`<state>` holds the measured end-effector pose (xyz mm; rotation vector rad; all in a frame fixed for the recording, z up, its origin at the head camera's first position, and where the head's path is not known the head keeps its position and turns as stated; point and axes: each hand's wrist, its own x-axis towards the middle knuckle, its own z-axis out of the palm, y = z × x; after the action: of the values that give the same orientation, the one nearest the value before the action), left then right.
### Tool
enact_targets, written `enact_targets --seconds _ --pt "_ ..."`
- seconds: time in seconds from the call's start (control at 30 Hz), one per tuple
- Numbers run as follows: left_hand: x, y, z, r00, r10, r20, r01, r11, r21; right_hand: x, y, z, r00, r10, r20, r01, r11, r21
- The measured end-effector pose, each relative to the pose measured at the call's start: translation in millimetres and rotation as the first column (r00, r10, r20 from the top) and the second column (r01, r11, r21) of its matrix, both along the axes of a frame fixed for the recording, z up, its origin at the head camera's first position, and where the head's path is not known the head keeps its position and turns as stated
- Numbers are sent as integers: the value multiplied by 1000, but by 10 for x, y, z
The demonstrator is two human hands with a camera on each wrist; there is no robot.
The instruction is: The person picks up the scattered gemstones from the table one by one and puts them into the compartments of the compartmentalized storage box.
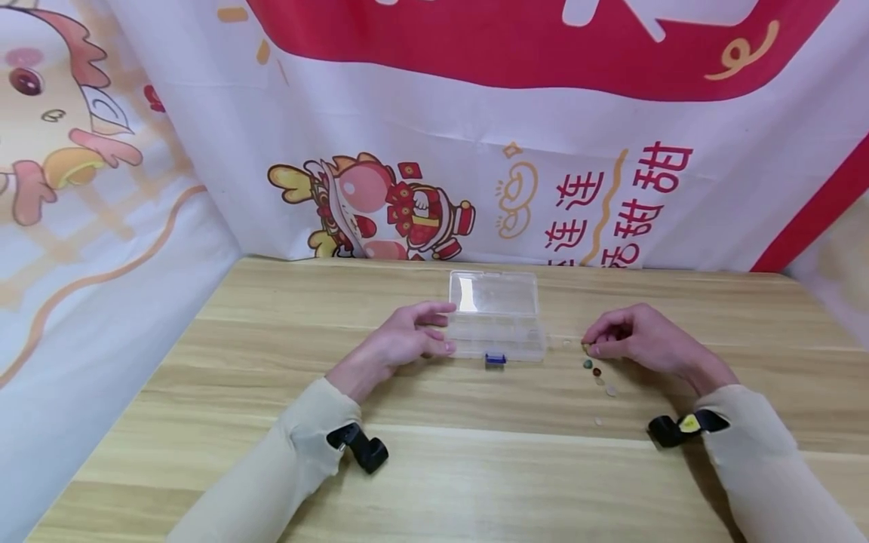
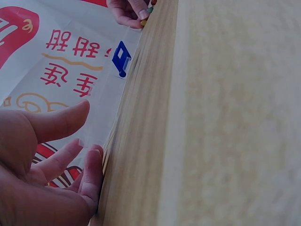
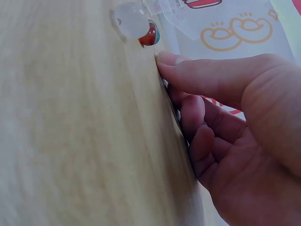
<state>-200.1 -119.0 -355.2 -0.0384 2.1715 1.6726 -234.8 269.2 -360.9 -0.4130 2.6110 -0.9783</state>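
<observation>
Head view, and your right hand pinches a yellowish bead, probably light, hard and slippery, best gripped by its sides, on the worktop right of the clear box, your left hand's fingers parted wide.

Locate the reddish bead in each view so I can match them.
Head: reddish bead right of centre, below-left of the right hand.
Left wrist: reddish bead at top edge, right of that hand.
Right wrist: reddish bead near top middle, partly behind a pale bead.
Shared landmark: the green bead close by.
</observation>
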Motion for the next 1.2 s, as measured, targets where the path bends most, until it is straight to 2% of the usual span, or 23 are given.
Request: enact_targets --seconds 0.6,1.2 --pt "-6 1 9 1000 1 -8 -1 1000 -21 26 -101 42 997 50 -54 -48 998 39" --pt "-7 -7 1 1000 -5 -6 5 1000 9 40 -226 54 994 15 -113 -13 1000 20"
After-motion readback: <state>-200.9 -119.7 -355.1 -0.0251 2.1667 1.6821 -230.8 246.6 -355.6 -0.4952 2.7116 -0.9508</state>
